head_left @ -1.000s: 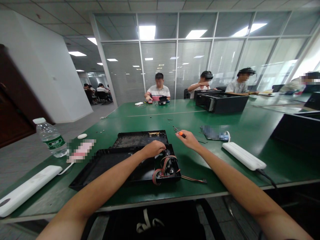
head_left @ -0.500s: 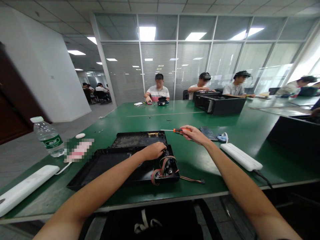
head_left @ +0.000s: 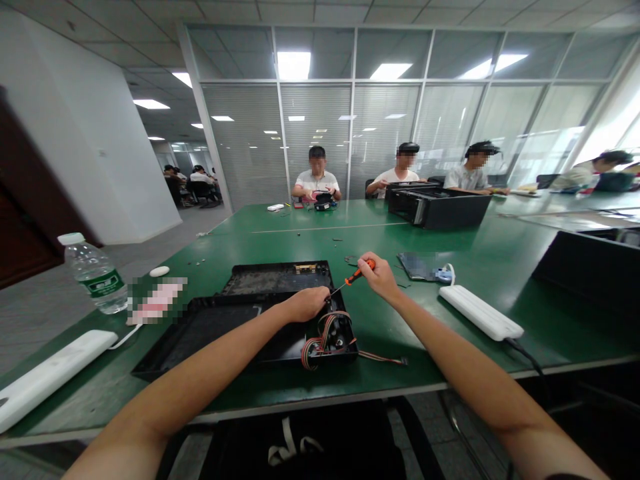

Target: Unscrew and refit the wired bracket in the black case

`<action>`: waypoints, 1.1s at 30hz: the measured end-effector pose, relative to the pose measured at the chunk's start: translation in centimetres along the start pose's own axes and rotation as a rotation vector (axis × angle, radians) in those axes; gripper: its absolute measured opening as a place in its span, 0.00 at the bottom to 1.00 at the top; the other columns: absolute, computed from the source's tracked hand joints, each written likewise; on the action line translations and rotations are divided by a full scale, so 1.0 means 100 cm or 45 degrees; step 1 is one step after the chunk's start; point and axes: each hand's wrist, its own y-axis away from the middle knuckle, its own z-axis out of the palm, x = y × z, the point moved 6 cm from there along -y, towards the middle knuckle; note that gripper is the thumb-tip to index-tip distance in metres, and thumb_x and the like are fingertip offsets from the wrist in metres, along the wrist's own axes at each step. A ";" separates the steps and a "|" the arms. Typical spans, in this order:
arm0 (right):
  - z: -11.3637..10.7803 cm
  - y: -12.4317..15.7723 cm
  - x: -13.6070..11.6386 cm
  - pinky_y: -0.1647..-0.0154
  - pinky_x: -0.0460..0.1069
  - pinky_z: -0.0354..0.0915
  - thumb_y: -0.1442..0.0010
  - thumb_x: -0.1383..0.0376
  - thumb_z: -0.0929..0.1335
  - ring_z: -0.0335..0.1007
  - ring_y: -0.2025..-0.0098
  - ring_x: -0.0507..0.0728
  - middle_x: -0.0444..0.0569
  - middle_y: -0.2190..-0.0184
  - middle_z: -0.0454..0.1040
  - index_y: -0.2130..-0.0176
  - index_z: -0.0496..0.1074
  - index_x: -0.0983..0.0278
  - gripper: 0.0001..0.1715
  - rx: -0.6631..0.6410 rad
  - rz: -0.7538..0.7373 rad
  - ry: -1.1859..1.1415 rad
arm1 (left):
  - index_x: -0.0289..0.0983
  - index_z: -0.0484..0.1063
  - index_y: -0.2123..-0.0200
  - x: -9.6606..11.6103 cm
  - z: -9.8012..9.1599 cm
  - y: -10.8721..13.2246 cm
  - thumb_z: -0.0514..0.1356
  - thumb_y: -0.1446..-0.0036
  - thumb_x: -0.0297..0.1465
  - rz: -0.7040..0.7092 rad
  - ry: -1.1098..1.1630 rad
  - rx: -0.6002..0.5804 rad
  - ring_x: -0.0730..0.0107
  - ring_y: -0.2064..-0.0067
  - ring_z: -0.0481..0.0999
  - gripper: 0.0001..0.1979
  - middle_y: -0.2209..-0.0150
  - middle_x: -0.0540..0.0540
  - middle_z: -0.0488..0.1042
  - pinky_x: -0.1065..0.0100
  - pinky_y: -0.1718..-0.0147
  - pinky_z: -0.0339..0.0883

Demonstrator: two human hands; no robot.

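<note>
Head view: green table (head_left: 480,267), glass partition wall (head_left: 390,133), ceiling lights (head_left: 294,64).

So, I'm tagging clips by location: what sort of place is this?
Probably an office turned repair workshop: glass partitions, a long green table with seated people, and opened black cases on it.

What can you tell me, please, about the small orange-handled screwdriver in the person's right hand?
The small orange-handled screwdriver has an orange grip and a thin metal shaft. The right hand pinches its handle, holding it tilted, tip down and leftward toward the open black plastic case, close to the left hand. Whether the tip touches anything is unclear.
</note>
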 end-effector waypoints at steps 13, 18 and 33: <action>0.012 -0.015 -0.053 0.73 0.46 0.51 0.41 0.51 0.57 0.65 0.75 0.54 0.50 0.80 0.69 0.74 0.69 0.64 0.24 -0.348 -0.211 0.751 | 0.36 0.59 0.63 -0.001 0.003 0.000 0.49 0.42 0.25 -0.006 0.040 -0.017 0.66 0.62 0.70 0.04 0.64 0.45 0.68 0.67 0.62 0.62; 0.019 -0.032 -0.078 0.71 0.48 0.51 0.38 0.54 0.55 0.69 0.69 0.58 0.54 0.71 0.74 0.58 0.67 0.65 0.21 -0.535 -0.232 0.933 | 0.36 0.59 0.63 0.000 0.002 0.000 0.49 0.43 0.25 -0.010 0.043 -0.006 0.66 0.62 0.69 0.04 0.64 0.45 0.68 0.67 0.61 0.62; 0.013 -0.039 -0.055 0.71 0.48 0.52 0.42 0.47 0.58 0.67 0.72 0.58 0.53 0.75 0.72 0.69 0.69 0.64 0.25 -0.705 -0.140 0.825 | 0.34 0.58 0.54 0.003 -0.001 0.002 0.50 0.43 0.24 0.034 0.098 0.054 0.65 0.57 0.69 0.12 0.58 0.43 0.68 0.67 0.57 0.62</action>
